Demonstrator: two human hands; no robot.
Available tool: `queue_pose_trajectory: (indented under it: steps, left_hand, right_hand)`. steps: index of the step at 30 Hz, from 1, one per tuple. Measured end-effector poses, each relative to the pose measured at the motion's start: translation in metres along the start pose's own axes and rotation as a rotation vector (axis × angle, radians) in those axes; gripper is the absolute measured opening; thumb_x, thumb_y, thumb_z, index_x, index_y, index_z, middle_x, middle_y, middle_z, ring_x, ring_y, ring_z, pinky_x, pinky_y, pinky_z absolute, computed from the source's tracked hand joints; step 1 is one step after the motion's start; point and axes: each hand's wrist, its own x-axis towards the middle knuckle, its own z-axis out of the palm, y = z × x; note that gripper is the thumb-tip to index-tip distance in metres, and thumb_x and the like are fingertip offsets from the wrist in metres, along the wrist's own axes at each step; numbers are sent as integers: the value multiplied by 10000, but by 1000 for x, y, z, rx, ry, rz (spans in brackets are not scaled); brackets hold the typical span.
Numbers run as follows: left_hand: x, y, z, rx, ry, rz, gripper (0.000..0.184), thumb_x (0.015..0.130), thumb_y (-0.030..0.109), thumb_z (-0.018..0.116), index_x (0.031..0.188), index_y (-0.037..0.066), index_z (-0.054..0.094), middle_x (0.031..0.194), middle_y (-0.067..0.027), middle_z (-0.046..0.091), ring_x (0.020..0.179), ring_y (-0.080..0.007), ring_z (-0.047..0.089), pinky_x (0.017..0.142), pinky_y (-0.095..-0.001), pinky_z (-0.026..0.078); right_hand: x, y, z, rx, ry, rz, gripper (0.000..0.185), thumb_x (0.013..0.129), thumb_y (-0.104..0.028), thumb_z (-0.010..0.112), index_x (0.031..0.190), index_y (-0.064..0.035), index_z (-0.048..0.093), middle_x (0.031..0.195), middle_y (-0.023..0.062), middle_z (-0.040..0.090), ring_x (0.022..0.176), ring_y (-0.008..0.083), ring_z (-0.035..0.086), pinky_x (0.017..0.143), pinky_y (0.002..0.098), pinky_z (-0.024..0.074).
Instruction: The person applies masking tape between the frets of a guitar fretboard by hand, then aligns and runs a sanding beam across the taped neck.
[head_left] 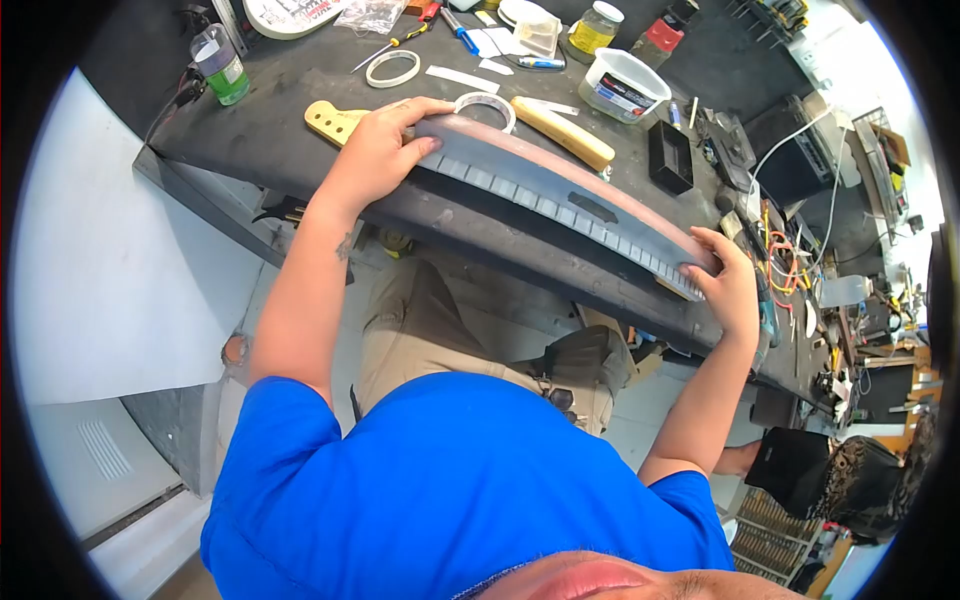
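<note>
A long bar [540, 180] is held across the front of the dark workbench. It has a grey face, a reddish-brown upper edge, a row of pale rectangular segments along the lower edge and a dark oval patch; its exact kind I cannot make out. My left hand [385, 150] grips the left end, thumb on the face and fingers over the top. At the right end, my right hand [727, 285] is closed round the bar. Behind the left hand lies a pale wooden piece with holes [332, 122], partly hidden. A roll of tape [487, 108] lies just behind the bar.
A curved wooden piece [565, 135], a white plastic tub [622, 88], a black tray [670, 158] and a second tape ring [393, 69] lie behind. A green-liquid bottle [222, 70] stands far left. Cables and tools [785, 250] crowd the right. Another person's dark clothing [810, 475] shows lower right.
</note>
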Motion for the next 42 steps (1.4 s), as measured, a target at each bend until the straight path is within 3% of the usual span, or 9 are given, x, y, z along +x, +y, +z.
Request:
queue_pose_trajectory:
  steps: [3,11,15,21,28,31,36,39,42]
  left_hand:
    - [-1,-2,-7,89,-3,48,471,980,-52,685,1435,67,702,1330,-51,740,1204,-149,691,1026,-326,578]
    - [-2,-25,-35,-82,13,-74,493,971,-85,651,1436,71,700,1235,-65,757,1146,-156,725,1020,-327,588]
    - [11,-1,9,253,-48,217,509,952,-48,716,1448,64,687,1254,-81,762,1217,-183,690,999,-354,572]
    - [1,-47,-77,-106,22,-180,497,954,-87,617,1424,52,696,1298,-71,745,1203,-165,710,1069,-343,568]
    - [21,7,-4,204,-88,116,481,917,-69,711,1380,60,705,1215,-111,752,1161,-205,714,1049,-355,561]
    - [37,13,-50,-161,4,73,461,965,-59,679,1409,66,693,1326,-45,717,1172,-169,688,1044,-344,553]
    - [33,29,-83,-410,161,151,583,991,267,842,1485,53,619,1254,-143,796,1066,-241,762,950,-301,576]
    - [24,18,-72,-304,103,31,448,1029,-14,648,1473,42,649,1326,-59,691,1222,-118,639,1062,-296,526]
    - [15,0,-50,-248,14,-16,427,1043,-21,628,1466,38,651,1278,-40,695,1182,-120,647,1044,-299,526]
  right_hand:
    - [7,16,-4,60,-125,205,468,787,-15,902,1236,-2,769,1146,137,805,1084,231,757,960,359,580]
    - [21,-14,24,-50,-55,44,482,807,-63,884,1262,6,741,1093,155,799,1025,275,761,961,384,573]
    - [17,59,-14,58,-102,211,456,803,-30,877,1238,41,760,1086,128,806,1016,213,757,941,370,585]
    - [27,-45,55,-92,20,-64,498,816,-134,915,1266,7,755,1180,205,794,1102,352,759,1010,416,565]
    - [25,43,-12,43,-68,218,494,805,-11,895,1278,15,755,1132,81,790,1065,150,722,980,325,556]
    - [32,2,-21,173,78,-28,512,803,-16,905,1290,18,750,1164,66,779,1073,150,713,983,320,548]
    - [31,-31,-34,343,112,6,527,824,-145,959,1283,7,748,1066,22,742,1019,134,696,936,285,531]
    - [30,-21,-27,299,85,-13,508,816,-164,967,1241,14,753,1049,18,736,1001,124,683,919,283,525]
    - [23,-8,-15,236,75,7,468,800,-156,969,1179,15,754,1042,18,743,1002,128,681,926,289,527]
